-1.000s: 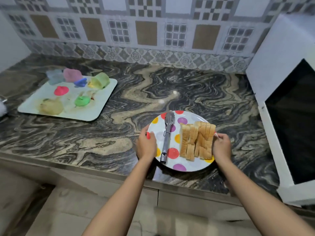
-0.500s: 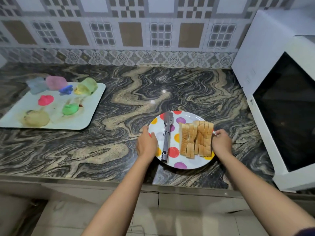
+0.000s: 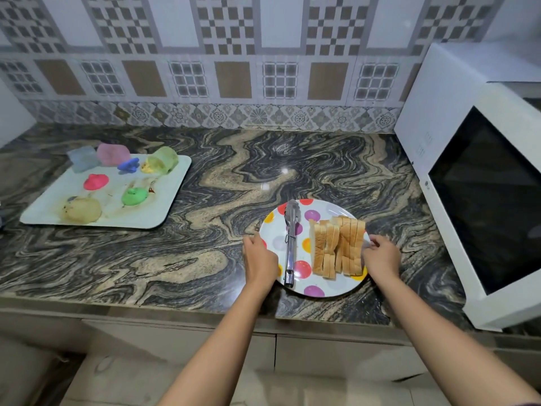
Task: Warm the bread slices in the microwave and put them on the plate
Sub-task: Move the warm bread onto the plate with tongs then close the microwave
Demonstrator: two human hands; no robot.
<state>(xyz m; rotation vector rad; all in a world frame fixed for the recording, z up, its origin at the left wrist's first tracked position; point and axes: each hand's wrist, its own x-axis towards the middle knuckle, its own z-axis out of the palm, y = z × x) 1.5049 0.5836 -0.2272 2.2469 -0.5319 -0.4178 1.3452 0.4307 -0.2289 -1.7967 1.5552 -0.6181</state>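
A white plate with coloured dots (image 3: 328,288) sits on the marbled counter near its front edge. Several bread slices (image 3: 336,247) lie in a fanned row on its right half. Metal tongs (image 3: 290,244) lie lengthwise on its left half. My left hand (image 3: 259,259) grips the plate's left rim. My right hand (image 3: 382,256) holds the right rim, fingers curled beside the bread. A white microwave (image 3: 474,183) with a dark door stands at the right, its door shut.
A pale tray (image 3: 164,206) at the left carries several small coloured cups and lids. A patterned tiled wall runs behind the counter (image 3: 205,253). Cabinet fronts lie below the counter's front edge.
The view has shifted to the right and upward, showing more of the microwave. Both hands have kept their hold on the plate's rims; the plate has barely moved.
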